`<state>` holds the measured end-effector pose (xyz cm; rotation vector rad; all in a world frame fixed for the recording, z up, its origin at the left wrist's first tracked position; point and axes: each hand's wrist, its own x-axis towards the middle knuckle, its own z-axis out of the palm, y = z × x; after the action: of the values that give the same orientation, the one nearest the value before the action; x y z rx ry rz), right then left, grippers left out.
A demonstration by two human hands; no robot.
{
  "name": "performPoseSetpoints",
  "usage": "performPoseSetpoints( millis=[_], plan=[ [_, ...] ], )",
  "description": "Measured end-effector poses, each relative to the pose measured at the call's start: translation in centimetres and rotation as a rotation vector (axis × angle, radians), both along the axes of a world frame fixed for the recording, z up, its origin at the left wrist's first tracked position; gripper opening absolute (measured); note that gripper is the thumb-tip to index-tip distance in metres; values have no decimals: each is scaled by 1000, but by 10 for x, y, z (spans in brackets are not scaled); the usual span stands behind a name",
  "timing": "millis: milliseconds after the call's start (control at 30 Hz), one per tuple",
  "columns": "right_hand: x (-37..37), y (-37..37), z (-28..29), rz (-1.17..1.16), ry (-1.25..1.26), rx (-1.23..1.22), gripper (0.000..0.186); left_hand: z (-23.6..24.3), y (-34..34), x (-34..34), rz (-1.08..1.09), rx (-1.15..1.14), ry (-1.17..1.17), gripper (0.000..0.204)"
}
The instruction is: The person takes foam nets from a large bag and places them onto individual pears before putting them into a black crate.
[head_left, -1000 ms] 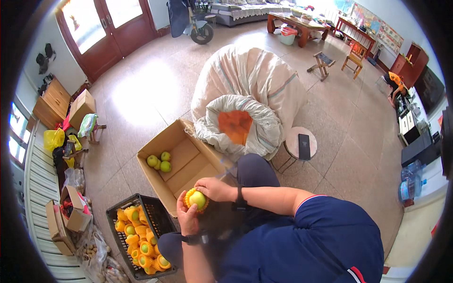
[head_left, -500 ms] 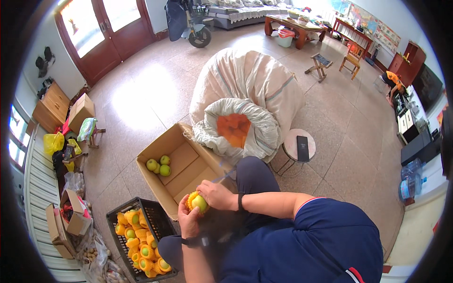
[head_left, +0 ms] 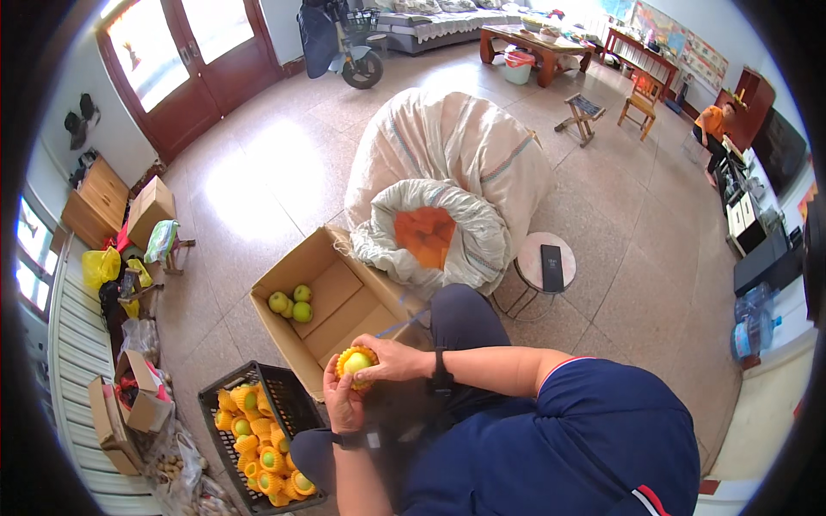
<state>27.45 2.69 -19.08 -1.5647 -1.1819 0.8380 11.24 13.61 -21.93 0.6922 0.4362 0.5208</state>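
Over the near edge of the cardboard box [head_left: 284, 340], both my hands are closed on a green apple [head_left: 356, 363] wrapped in a yellow foam net sleeve. My left hand [head_left: 342, 404] supports it from the left and below. From the right, my right hand [head_left: 396, 357] grips it, with fingers at the sleeve's rim. Several bare green apples [head_left: 301, 311] lie in the box's far left corner. Beside my left knee, a black plastic crate [head_left: 280, 387] is filled with apples in yellow sleeves [head_left: 268, 458].
Beyond the box stands a big white woven sack [head_left: 447, 142], its rolled mouth showing orange foam sleeves [head_left: 423, 236]. At its right, a round stool [head_left: 529, 258] bears a phone [head_left: 551, 268]. A person in orange [head_left: 712, 125] sits at the far right. Cartons and bags line the left wall.
The sleeved apple has turned in my hands, and its sleeve now rings the fruit more evenly. My right hand has shifted slightly around it. The person in orange has straightened from a bent posture.
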Motion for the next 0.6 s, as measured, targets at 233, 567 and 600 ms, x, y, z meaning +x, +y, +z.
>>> performPoseSetpoints(
  millis=[233,567,600],
  plan=[
    [5,-9,2,-55,-44,34,66,-9,6,10,-24,70,20,55],
    [5,-43,-1,-107,-156,82,64,8,-26,20,-47,189,115,49],
    [5,-47,-1,-126,-184,88,63,7,-30,22,-49,198,117,49]
  ],
)
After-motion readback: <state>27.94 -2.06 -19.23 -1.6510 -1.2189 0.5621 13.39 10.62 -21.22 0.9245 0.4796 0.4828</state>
